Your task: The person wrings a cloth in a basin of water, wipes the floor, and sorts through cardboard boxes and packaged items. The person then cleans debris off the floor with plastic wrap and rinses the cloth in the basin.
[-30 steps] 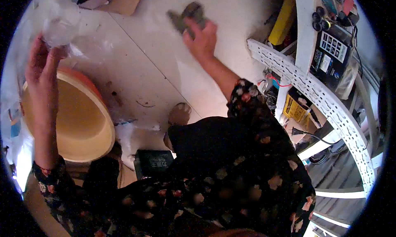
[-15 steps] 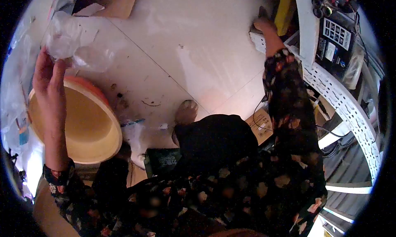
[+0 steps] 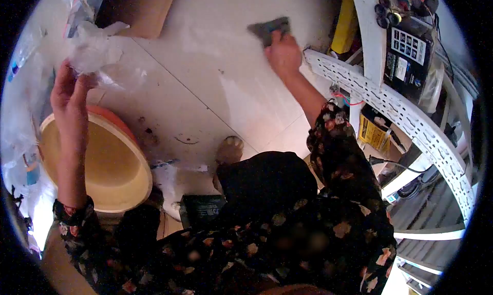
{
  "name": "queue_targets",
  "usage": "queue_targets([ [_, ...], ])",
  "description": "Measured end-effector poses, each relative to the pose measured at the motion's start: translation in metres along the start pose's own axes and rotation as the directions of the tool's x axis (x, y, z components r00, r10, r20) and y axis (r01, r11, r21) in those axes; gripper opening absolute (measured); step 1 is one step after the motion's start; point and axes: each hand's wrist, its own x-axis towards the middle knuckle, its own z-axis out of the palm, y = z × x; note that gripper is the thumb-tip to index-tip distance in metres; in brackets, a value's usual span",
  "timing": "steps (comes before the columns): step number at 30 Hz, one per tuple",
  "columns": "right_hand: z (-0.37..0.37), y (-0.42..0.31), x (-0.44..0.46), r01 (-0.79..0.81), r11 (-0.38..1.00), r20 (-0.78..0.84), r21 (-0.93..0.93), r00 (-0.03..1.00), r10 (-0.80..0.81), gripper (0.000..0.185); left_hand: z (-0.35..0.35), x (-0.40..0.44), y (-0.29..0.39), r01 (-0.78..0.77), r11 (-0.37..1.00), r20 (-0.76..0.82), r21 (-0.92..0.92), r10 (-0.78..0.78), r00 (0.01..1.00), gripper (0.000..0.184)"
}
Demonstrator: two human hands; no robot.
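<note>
My left hand (image 3: 71, 95) is closed on a crumpled clear plastic bag (image 3: 97, 56), raised beyond the rim of a cream basin (image 3: 146, 184) with an orange outer side. My right hand (image 3: 285, 55) reaches forward over the pale tiled floor (image 3: 205, 69). In its closed fingers is a dark grey cloth (image 3: 269, 30), blurred and spread ahead of the knuckles. Some of the cloth is hidden by the fingers.
On the right stands a white perforated metal rack (image 3: 390, 97) with a black printed box (image 3: 408, 59). A yellow bar (image 3: 344, 25) is beside it. More plastic wrapping (image 3: 25, 110) lines the left. At the back left is a brown cardboard box (image 3: 136, 10). My bare foot (image 3: 229, 150) rests on the floor.
My right hand has swept left from beside the rack and out over the floor, carrying the dark cloth. My left hand still holds the plastic bag and has shifted only slightly.
</note>
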Motion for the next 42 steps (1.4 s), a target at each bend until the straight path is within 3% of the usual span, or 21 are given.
queue_targets([
  [2, -0.012, -0.005, -0.017, 0.289, 0.913, -0.181, 0.286, 0.953, -0.245, 0.035, 0.001, 0.004, -0.008, -0.041, 0.998, 0.041, -0.045, 0.042, 0.998, 0.042],
  [5, -0.013, 0.032, 0.016, 0.164, 0.913, -0.364, 0.375, 0.931, -0.018, 0.039, 0.004, -0.002, 0.005, -0.041, 0.999, 0.067, -0.035, 0.043, 0.997, 0.041],
  [9, 0.025, 0.12, 0.108, -0.138, 0.917, -0.307, 0.373, 0.915, 0.263, 0.043, 0.004, -0.012, 0.008, 0.05, 0.999, -0.006, -0.008, -0.05, 0.999, 0.037],
  [13, -0.007, 0.082, 0.124, -0.204, 0.925, -0.33, 0.32, 0.891, 0.311, 0.041, 0.002, -0.014, 0.003, 0.006, 1.0, 0.037, -0.02, -0.005, 0.999, 0.038],
  [15, 0.03, 0.041, 0.127, -0.293, 0.932, -0.431, 0.215, 0.827, 0.36, 0.044, 0.008, -0.014, 0.009, 0.017, 1.0, -0.021, -0.014, -0.018, 1.0, 0.038],
  [18, 0.012, -0.044, 0.066, 0.13, 0.938, -0.587, 0.32, 0.804, 0.089, 0.034, 0.008, -0.013, 0.011, 0.029, 0.999, -0.009, -0.04, -0.029, 1.0, 0.038],
  [21, 0.004, -0.114, -0.011, 0.368, 0.849, -0.492, 0.379, 0.857, -0.152, 0.035, 0.008, -0.003, 0.018, 0.026, 0.999, 0.008, -0.045, -0.026, 1.0, 0.037],
  [25, 0.011, -0.17, -0.093, 0.711, 0.581, -0.477, 0.397, 0.7, -0.531, 0.037, 0.002, -0.01, 0.031, 0.033, 0.999, 0.008, 0.038, -0.034, 0.999, 0.036],
  [28, -0.012, -0.175, -0.101, 0.766, 0.403, -0.33, 0.501, 0.599, -0.73, 0.035, -0.012, -0.019, 0.046, -0.025, 1.0, 0.057, -0.001, 0.025, 0.998, 0.036],
  [31, -0.069, -0.158, -0.08, 0.541, 0.416, -0.078, 0.731, 0.672, -0.737, 0.036, -0.049, -0.028, 0.037, -0.069, 0.997, -0.171, 0.025, 0.072, 0.983, 0.036],
  [32, -0.077, -0.148, -0.053, 0.51, 0.424, -0.2, 0.748, 0.783, -0.589, 0.04, -0.07, -0.027, 0.039, -0.064, 0.998, -0.28, 0.006, 0.063, 0.958, 0.038],
  [33, -0.085, -0.14, -0.017, 0.477, 0.42, -0.309, 0.773, 0.859, -0.408, 0.046, -0.091, -0.025, 0.039, -0.07, 0.983, -0.323, 0.167, 0.122, 0.938, 0.039],
  [35, -0.126, -0.129, 0.033, 0.14, 0.002, -0.14, 0.99, 0.988, -0.065, 0.059, -0.125, -0.018, 0.038, -0.038, 0.886, -0.38, 0.461, 0.237, 0.894, 0.04],
  [37, -0.177, -0.123, 0.067, 0.03, -0.379, -0.018, 0.925, 0.999, 0.035, 0.065, -0.152, -0.007, 0.043, -0.203, 0.778, -0.411, 0.594, 0.511, 0.755, 0.042],
  [40, -0.244, -0.119, 0.086, 0.042, -0.506, -0.047, 0.862, 0.999, 0.002, 0.061, -0.187, -0.007, 0.077, -0.27, 0.469, -0.27, 0.841, 0.796, 0.542, 0.046],
  [41, -0.259, -0.12, 0.09, 0.127, -0.423, -0.087, 0.897, 0.99, 0.111, 0.062, -0.196, -0.008, 0.086, -0.251, 0.352, -0.197, 0.902, 0.851, 0.488, 0.047],
  [42, -0.273, -0.121, 0.094, 0.202, -0.331, -0.134, 0.922, 0.967, 0.217, 0.062, -0.206, -0.013, 0.091, -0.234, 0.35, -0.204, 0.907, 0.851, 0.485, 0.048],
])
